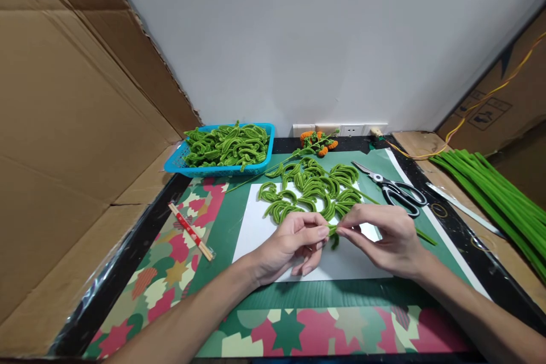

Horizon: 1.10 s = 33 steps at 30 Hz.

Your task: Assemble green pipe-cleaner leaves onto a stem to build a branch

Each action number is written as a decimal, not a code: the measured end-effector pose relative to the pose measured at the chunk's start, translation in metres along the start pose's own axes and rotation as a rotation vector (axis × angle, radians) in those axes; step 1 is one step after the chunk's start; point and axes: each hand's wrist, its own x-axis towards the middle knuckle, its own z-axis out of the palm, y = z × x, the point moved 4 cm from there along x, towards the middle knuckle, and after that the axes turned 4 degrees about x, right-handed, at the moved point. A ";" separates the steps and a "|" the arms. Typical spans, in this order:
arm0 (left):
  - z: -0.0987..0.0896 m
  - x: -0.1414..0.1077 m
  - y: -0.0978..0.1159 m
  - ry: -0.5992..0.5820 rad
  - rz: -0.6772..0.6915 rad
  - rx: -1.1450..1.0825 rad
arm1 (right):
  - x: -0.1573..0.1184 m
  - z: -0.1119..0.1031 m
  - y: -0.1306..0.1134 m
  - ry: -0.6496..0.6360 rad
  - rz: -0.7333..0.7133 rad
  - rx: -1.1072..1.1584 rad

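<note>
Between my two hands is a short green pipe cleaner, its lower end curling down below the fingers. My left hand pinches one end between thumb and forefinger, the other fingers curled under. My right hand pinches the other end with thumb and fingertips. Just beyond them, bent green pipe cleaner pieces lie in a loose cluster on a white sheet of paper. A straight green pipe cleaner shows partly behind my right hand.
Black-handled scissors lie right of the cluster, near a bundle of green pipe cleaners. A blue basket of bent green pieces stands back left. Orange pipe-cleaner flowers lie by the wall; wrapped chopsticks lie left.
</note>
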 end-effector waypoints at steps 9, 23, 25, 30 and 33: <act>-0.001 0.001 0.003 0.055 0.007 -0.054 | -0.002 0.004 -0.003 -0.101 -0.116 -0.049; -0.002 0.002 0.002 0.091 0.059 0.027 | -0.002 0.004 -0.001 -0.002 -0.097 -0.083; -0.003 0.002 0.002 0.099 0.069 0.040 | -0.001 0.003 -0.001 -0.015 -0.097 -0.089; -0.003 0.001 0.002 0.077 0.038 0.004 | 0.000 0.004 0.001 -0.104 -0.092 -0.082; 0.000 0.001 0.002 0.044 0.007 -0.004 | -0.001 0.006 0.002 -0.103 -0.106 -0.092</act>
